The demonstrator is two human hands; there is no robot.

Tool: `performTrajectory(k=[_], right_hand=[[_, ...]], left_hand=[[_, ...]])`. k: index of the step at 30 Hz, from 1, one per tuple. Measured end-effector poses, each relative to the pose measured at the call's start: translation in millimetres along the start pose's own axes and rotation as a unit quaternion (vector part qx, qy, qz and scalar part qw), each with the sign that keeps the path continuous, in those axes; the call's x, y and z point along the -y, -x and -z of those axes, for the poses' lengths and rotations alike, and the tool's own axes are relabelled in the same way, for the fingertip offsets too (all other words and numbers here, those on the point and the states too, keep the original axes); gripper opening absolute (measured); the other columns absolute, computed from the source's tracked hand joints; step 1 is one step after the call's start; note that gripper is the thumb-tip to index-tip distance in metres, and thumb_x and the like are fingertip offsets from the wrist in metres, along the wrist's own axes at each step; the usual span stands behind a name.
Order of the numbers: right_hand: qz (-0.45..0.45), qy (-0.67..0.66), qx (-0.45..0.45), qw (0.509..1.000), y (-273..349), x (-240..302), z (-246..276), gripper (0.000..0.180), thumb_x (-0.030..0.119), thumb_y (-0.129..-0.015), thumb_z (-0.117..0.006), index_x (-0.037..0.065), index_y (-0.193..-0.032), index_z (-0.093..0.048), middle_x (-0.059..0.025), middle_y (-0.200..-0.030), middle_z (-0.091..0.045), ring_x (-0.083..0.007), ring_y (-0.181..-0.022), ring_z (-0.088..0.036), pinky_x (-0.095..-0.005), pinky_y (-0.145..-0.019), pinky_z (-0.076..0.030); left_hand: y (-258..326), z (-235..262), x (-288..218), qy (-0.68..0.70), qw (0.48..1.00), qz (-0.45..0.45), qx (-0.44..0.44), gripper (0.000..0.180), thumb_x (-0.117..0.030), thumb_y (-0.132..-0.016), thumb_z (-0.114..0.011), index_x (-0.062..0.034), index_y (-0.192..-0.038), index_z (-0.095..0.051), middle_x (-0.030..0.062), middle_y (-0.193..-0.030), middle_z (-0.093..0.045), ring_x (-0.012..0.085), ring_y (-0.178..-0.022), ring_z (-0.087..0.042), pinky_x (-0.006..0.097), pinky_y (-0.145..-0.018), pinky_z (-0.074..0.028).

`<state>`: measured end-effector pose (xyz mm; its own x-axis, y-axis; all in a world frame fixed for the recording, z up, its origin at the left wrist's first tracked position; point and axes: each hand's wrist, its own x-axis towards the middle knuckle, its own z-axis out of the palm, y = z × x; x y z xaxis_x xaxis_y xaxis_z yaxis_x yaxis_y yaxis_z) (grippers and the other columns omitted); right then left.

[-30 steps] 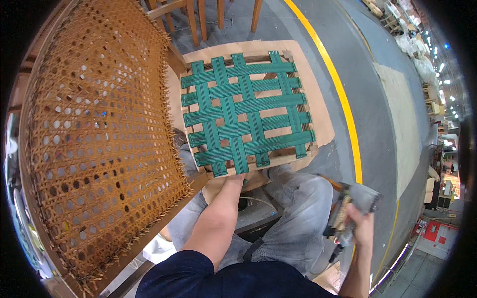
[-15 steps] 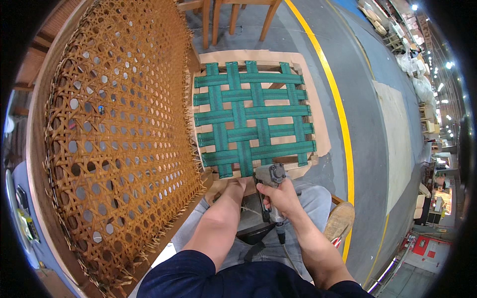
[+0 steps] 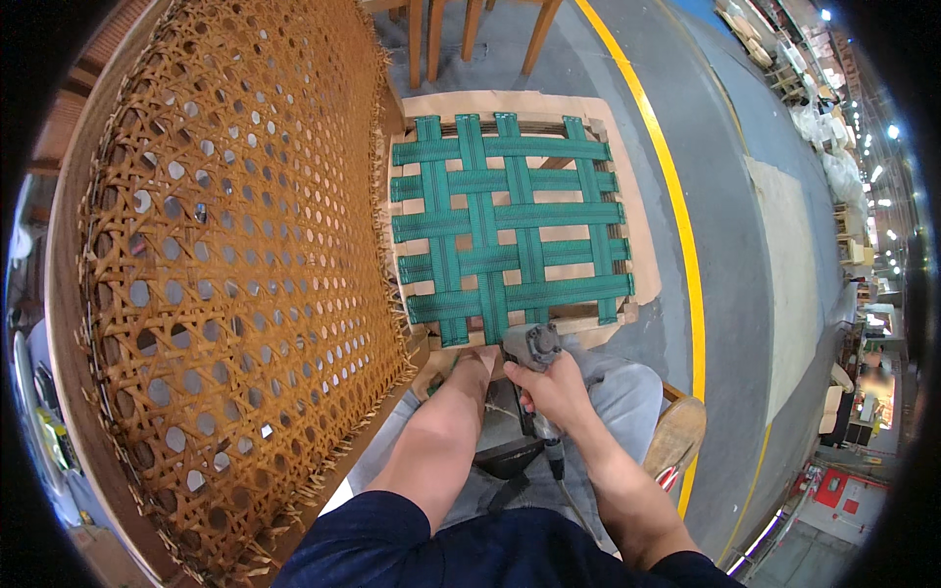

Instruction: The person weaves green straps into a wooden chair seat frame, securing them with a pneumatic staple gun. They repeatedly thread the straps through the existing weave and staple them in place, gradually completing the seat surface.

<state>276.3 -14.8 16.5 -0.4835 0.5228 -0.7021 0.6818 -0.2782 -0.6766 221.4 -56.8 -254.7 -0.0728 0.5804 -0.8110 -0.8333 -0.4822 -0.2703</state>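
Green webbing straps [image 3: 475, 260] are woven over and under each other across a wooden seat frame [image 3: 578, 323]. My right hand [image 3: 555, 390] is wrapped round the grip of an air staple gun [image 3: 530, 345]. The gun's grey head is at the near edge of the seat, beside the end of a lengthwise strap. Just left of the gun, my left hand [image 3: 477, 362] is at that same near edge, close to the strap end. Its fingers are mostly hidden, so I cannot tell whether they grip the strap.
A woven cane panel [image 3: 245, 255] in a wooden frame rises along the left. Brown cardboard [image 3: 642, 245] lies under the seat. Wooden chair legs [image 3: 470, 34] stand beyond it. A hose [image 3: 561, 470] hangs from the gun. A yellow line [image 3: 676, 196] crosses the grey floor.
The seat and cane panel have shifted slightly in view. My left hand has moved slightly right, nearer the gun's head, and its wrist has turned. My right hand keeps its hold on the staple gun.
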Motion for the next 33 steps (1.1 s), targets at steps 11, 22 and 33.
performTrajectory(k=[11, 22, 33], right_hand=[[0.003, 0.025, 0.001, 1.000, 0, -9, -11, 0.013, 0.012, -0.092, -0.073, 0.001, -0.092, -0.066, 0.0002, -0.069, -0.061, -0.0085, -0.050, -0.054, -0.0265, -0.043, -0.043], [0.065, -0.105, -0.094, 0.988, 79, -7, 73, 0.013, 0.013, -0.092, -0.074, 0.001, -0.090, -0.068, -0.0015, -0.070, -0.063, -0.0100, -0.050, -0.056, -0.0268, -0.043, -0.044], [0.076, -0.127, -0.070, 0.986, 103, -26, 93, 0.019, 0.017, -0.091, -0.077, 0.000, -0.096, -0.069, -0.0033, -0.073, -0.065, -0.0115, -0.054, -0.058, -0.0276, -0.044, -0.045]], left_hand=[[3, 8, 6, -0.001, 0.999, 0.014, -0.030, 0.030, -0.039, -0.100, -0.054, -0.0112, -0.107, -0.063, 0.0102, -0.098, -0.068, 0.0267, -0.080, -0.067, 0.041, -0.061, -0.057], [85, -19, 7, -0.404, 0.892, 0.031, -0.202, 0.021, -0.026, -0.095, -0.060, -0.0065, -0.098, -0.066, 0.0082, -0.086, -0.069, 0.0238, -0.067, -0.066, 0.042, -0.056, -0.054], [172, -19, 23, -0.671, 0.731, -0.123, 0.018, 0.027, -0.009, -0.092, -0.066, -0.0063, -0.118, -0.067, 0.0069, -0.113, -0.070, 0.0197, -0.107, -0.062, 0.032, -0.096, -0.047]])
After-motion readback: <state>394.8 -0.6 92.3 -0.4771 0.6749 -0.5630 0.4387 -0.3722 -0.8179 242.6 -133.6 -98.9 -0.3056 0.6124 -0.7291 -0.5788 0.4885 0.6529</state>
